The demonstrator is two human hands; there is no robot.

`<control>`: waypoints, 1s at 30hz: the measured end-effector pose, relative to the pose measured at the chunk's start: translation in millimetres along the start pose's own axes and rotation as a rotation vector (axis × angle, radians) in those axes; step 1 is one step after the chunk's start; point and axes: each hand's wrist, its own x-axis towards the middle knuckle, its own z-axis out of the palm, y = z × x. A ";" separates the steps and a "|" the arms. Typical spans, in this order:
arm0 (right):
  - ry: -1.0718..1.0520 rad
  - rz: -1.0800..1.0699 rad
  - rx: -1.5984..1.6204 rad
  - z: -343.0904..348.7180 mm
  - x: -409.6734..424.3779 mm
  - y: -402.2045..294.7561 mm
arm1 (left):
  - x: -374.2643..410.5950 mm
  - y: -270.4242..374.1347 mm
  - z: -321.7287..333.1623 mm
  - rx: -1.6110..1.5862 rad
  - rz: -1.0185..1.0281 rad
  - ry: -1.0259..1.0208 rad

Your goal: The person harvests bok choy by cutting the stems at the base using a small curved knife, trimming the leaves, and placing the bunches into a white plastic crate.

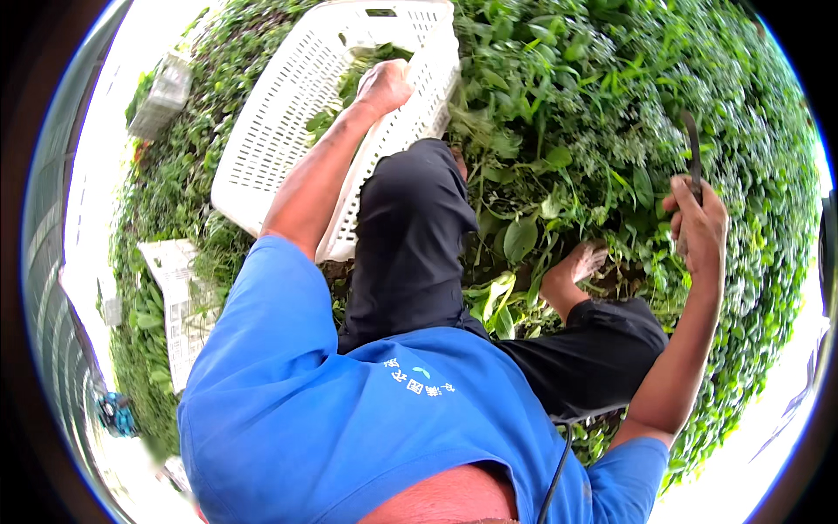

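Observation:
My left hand is at the near right wall of a white perforated plastic crate, its fingers curled. Whether it grips the crate's wall or some of the leaves cannot be told. Cut leafy greens lie on the crate's floor beneath and beside that hand. Out to the right, above the growing plants, my right hand holds a knife with a narrow, dark, curved blade. The blade points away from me and touches nothing that I can make out.
Dense leafy plants surround me. My bare foot rests among them, near broad loose-looking leaves. Another white crate is at the left, beside greens. A pale crate sits farther off, upper left. A dark cord hangs by my shirt.

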 end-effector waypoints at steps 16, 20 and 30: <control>0.283 0.003 0.186 -105.5 -37.5 53.3 | -190.1 36.9 16.0 -1.137 0.087 -0.179; 0.242 -0.005 0.148 -98.9 -44.2 54.8 | -243.2 24.9 81.6 -0.682 -0.181 -0.471; 0.048 -0.113 -0.119 -83.5 -13.0 15.0 | -277.8 7.6 114.8 -0.100 -0.172 -0.633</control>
